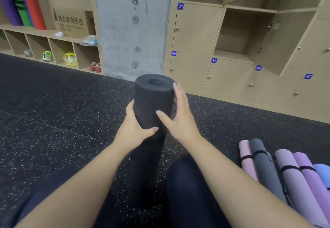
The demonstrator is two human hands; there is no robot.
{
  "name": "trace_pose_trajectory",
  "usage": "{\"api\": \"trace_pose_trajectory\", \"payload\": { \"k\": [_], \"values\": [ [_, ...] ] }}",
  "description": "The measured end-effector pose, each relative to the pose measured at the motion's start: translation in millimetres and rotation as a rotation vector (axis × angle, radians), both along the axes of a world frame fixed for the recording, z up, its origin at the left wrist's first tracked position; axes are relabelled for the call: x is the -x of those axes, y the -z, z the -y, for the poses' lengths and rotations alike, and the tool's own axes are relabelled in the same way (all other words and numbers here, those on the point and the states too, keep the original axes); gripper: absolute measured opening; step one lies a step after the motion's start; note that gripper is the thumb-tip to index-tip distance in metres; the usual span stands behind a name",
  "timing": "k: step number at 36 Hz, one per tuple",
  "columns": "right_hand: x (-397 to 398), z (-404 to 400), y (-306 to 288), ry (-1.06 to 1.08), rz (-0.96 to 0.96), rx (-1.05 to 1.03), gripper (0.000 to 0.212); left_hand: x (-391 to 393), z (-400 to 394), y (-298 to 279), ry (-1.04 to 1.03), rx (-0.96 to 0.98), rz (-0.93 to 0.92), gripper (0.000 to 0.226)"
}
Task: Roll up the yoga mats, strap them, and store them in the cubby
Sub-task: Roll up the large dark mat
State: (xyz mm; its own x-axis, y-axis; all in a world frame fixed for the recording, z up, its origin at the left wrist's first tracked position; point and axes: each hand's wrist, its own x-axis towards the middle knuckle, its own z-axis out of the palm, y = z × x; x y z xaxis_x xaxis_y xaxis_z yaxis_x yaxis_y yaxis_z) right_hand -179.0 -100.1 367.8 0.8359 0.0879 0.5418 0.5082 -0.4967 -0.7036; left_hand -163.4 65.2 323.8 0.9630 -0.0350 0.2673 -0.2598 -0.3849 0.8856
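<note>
A rolled black yoga mat (pixel 151 101) stands nearly upright between my knees, its coiled top end facing me. My left hand (pixel 135 122) wraps the roll's left side, thumb across the front. On the right flank of the roll rests my right hand (pixel 178 115), fingers spread and pointing up, palm against the mat. No strap shows on this black roll. Its lower end disappears into the dark floor between my legs.
Several rolled, strapped mats (pixel 285 172) in pink, grey and purple lie on the floor at the right. Wooden lockers (pixel 230 74) line the wall, one open cubby (pixel 239 36) among them. A concrete pillar (pixel 132 27) stands ahead; shoe cubbies (pixel 59 52) and upright mats (pixel 23 2) at left.
</note>
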Motion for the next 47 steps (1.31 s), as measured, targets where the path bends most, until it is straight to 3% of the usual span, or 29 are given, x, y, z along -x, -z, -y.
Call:
{"api": "trace_pose_trajectory", "payload": {
  "k": [5,9,18,22,32,39,44,47],
  "values": [
    [4.5,12.9,-38.6,0.004,0.021,0.199,0.072,8.8,16.1,-8.3,0.004,-0.025,0.026,0.110],
    [6.3,20.9,-53.0,0.036,0.085,0.197,0.052,8.7,26.7,-27.9,0.045,-0.008,0.064,0.116],
    [-11.6,39.6,-71.4,0.056,0.178,0.240,0.042,-14.0,41.3,-69.7,0.115,-0.080,0.204,0.130],
    [-25.5,46.0,-68.3,0.077,0.196,0.268,0.042,-27.1,44.0,-78.9,0.137,-0.156,0.283,0.122],
    [-77.4,56.5,-58.3,0.174,0.228,0.249,0.038,-81.7,59.1,-93.5,0.150,-0.285,0.310,0.074],
    [-116.2,64.2,-56.5,0.199,0.214,0.243,0.036,-125.9,67.6,-101.1,0.155,-0.357,0.316,0.072],
    [-149.6,66.7,-37.6,0.198,0.128,0.312,0.034,-162.8,68.9,-98.7,0.170,-0.525,0.167,0.075],
    [-171.6,62.8,-26.3,0.213,0.099,0.253,0.033,-184.8,72.6,-89.3,0.176,-0.477,0.149,0.069]
  ]
}}
